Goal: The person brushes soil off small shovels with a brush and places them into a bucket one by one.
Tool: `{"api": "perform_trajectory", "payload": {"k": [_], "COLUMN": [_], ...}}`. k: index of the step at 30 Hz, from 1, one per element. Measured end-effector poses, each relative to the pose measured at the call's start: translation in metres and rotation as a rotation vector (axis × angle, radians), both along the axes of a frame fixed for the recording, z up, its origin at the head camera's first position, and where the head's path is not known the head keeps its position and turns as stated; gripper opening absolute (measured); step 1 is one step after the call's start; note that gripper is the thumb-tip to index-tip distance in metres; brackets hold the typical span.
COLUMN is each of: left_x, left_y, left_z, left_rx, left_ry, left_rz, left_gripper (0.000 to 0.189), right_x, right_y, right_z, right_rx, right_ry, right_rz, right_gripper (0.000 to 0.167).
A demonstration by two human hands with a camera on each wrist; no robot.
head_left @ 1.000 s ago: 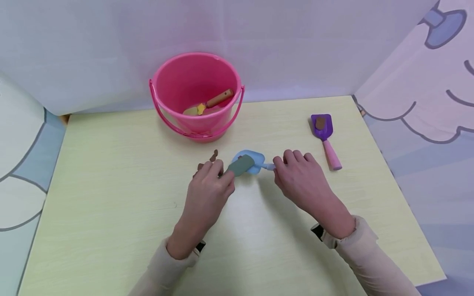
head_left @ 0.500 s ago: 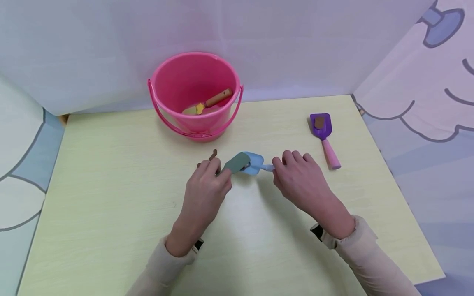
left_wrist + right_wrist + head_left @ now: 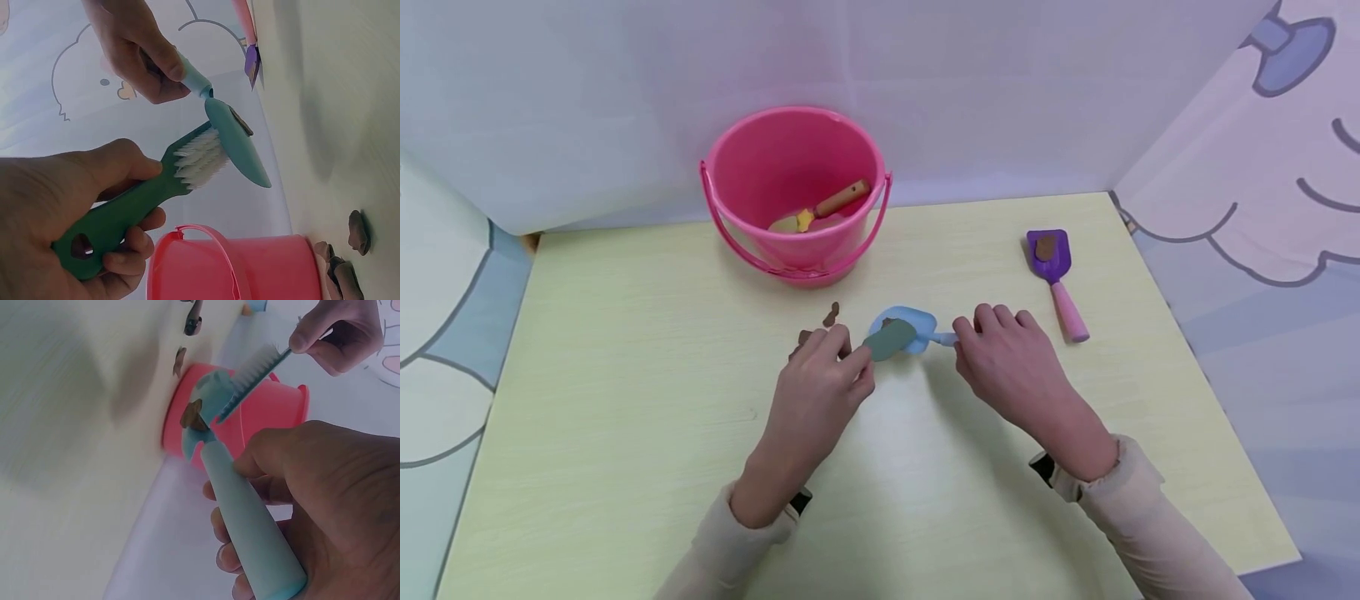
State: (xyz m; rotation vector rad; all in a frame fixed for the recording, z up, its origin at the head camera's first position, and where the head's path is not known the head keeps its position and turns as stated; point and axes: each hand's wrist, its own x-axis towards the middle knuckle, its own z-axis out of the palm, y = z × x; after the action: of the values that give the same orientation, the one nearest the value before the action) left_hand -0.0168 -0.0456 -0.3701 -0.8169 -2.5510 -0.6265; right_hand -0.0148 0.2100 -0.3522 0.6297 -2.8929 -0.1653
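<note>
Blue toy shovel (image 3: pixel 910 317): held up off the table, out in front of the person and near the middle. It has a wide scoop and a round, pale blue handle.
Right hand (image 3: pixel 1011 367): its fingers and thumb are curled around the shovel's handle and grip it.
Left hand (image 3: pixel 820 379): it grips a green brush (image 3: pixel 128 212), with the thumb along one side and the fingers bent around the other.
Brush and scoop: the brush's green back covers part of the scoop when seen from above. White bristles (image 3: pixel 201 160) are right at the scoop; I cannot tell if they press on it.
Brown bit on the scoop (image 3: pixel 192 415): it sits by the end near the handle.
Loose brown bits (image 3: pixel 358 232): a few lie on the table near the left hand, which hides some of them from above.
Pink bucket (image 3: pixel 831 252): it stands upright at the back, with its pink handle hanging down in front. Inside leans a tool with a brown handle (image 3: pixel 842 198) and a yellow part.
Purple shovel (image 3: pixel 1052 268): it lies on the right side of the pale table (image 3: pixel 625 375). Its handle is pink, and a brown lump (image 3: pixel 1044 247) rests in its scoop.
</note>
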Motion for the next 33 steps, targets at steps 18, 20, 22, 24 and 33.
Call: {"api": "perform_trajectory", "payload": {"k": [18,20,22,24,33], "left_x": [-0.0055,-0.0066,-0.0072,-0.0072,-0.0037], "left_y": [-0.0008,-0.0023,-0.0039,-0.0049,-0.0049], "left_z": [-0.0017,-0.0025,-0.0033,-0.0032,-0.0013], "left_rx": [-0.110,-0.094,-0.070,-0.042,0.038], "left_ry": [0.054,0.051,0.044,0.030,-0.015], "left_rz": [0.032,0.043,0.050,0.050,0.033], "left_gripper": [0.011,0.010,0.009,0.008,0.011], "right_x": [0.0014,0.0015,0.0016,0.0015,0.0006], "right_y": [-0.0010,-0.0013,-0.0014,-0.0014,0.0004], "right_z": [0.0045,0.0046,0.0047,0.0046,0.0031], "right_rx": [0.009,0.007,0.005,0.004,0.002], "right_ry": [-0.001,-0.001,-0.001,0.002,0.003], "right_rz": [0.005,0.007,0.009,0.008,-0.002], "right_gripper": [0.021,0.021,0.021,0.021,0.021]}}
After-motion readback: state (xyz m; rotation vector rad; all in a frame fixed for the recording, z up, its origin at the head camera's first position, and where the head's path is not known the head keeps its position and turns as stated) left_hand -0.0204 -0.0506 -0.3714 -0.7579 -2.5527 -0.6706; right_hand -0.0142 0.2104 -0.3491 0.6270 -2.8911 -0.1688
